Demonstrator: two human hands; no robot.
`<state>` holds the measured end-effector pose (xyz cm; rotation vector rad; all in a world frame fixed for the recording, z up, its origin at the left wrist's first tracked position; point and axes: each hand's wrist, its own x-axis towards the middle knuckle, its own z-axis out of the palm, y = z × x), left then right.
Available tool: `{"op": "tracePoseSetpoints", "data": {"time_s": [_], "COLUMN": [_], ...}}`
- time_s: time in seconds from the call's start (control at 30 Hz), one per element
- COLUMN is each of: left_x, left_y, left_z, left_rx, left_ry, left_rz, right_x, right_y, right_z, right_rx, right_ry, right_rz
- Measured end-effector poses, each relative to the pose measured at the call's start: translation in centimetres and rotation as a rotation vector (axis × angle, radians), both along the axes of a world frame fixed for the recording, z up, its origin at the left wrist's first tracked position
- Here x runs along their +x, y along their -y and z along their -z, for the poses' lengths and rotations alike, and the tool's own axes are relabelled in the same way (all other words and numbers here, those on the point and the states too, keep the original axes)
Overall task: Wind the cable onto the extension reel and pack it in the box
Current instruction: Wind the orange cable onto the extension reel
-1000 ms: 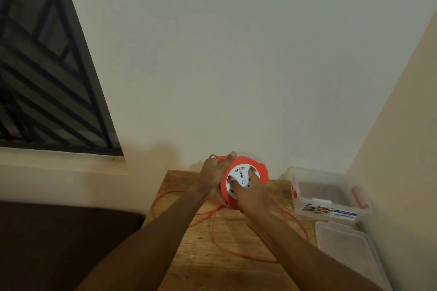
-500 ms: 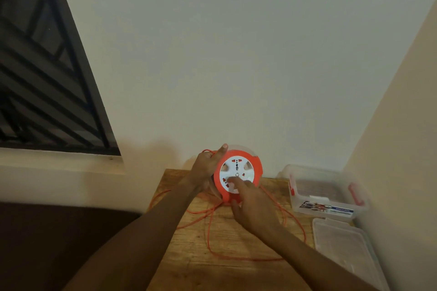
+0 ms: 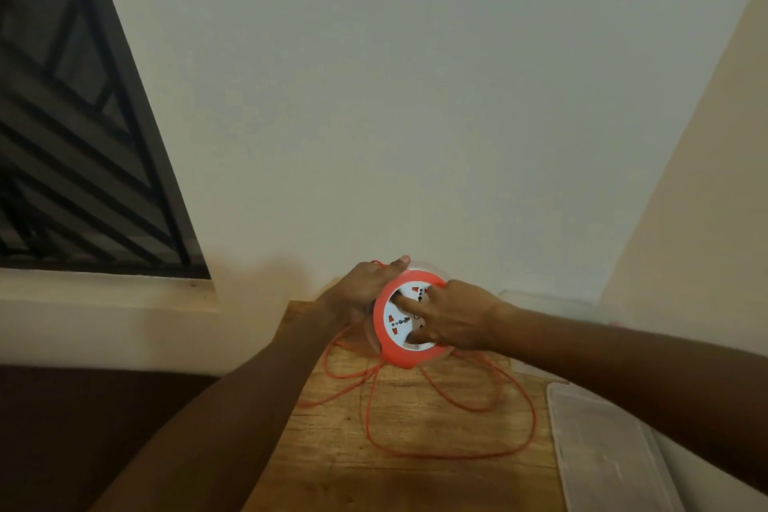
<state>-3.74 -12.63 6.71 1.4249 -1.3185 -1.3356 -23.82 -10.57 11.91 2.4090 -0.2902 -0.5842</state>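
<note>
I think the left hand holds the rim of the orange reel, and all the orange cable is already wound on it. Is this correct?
Not quite. The left hand does hold the rim of the orange reel, but the head view shows much orange cable lying in loose loops on the wooden table, not yet wound.
</note>
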Motion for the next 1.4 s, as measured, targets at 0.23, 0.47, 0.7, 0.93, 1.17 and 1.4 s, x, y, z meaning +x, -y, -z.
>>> {"op": "tracePoseSetpoints", "data": {"time_s": [0.23,0.47,0.7,0.93,1.17,1.4], "left_x": [-0.4,-0.3,-0.3,-0.7,-0.6,-3.4], "left_y": [-0.1,-0.1,0.1,0.3,0.5,0.3], "left_z": [-0.4,-0.8,-1.0,-0.9,0.6,0.1], "left_rx": [0.03,0.015,0.01,-0.015,-0.052,-0.211], "left_ry": [0.039,0.101,0.162,0.135,-0.231,-0.303], "left_rz": [0.07,0.087,0.115,0.085,-0.18,-0.325], "right_x": [1.4,2.0,1.5,1.2,0.5,3.4], "right_y": [-0.3,-0.5,-0.1,0.7,1.7,-1.4], "right_z": [-1.0,-0.9,-1.0,0.6,2.7,5.6], "right_rx": [-0.081,-0.104,-0.135,-0.131,0.069,0.656], "right_ry": [-0.184,-0.214,-0.21,-0.062,0.614,1.763], "right_rz": [-0.101,-0.169,-0.262,-0.265,0.212,1.002]}}
